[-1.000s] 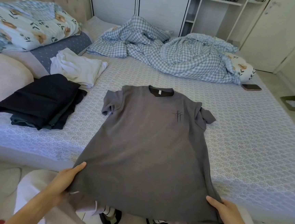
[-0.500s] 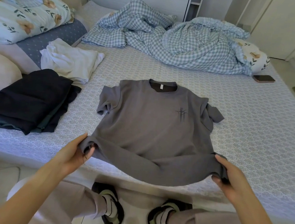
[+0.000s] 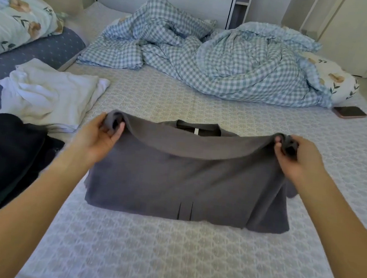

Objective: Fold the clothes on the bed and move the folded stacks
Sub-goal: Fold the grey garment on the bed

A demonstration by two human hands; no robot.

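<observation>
Your left hand [image 3: 99, 137] and right hand [image 3: 296, 157] each pinch a hem corner of the grey shirt [image 3: 185, 183]; lay the hem level on the collar; smooth flat.

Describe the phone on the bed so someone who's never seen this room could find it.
Start at the rumpled blue checked duvet across the far side of the bed. Just past its right end, near the bed's edge, lies the phone: the only flat, dark, glossy thing among soft fabrics.

matt grey cloth tee [image 3: 183, 183], prob. textured bedsheet [image 3: 167, 259]
</observation>
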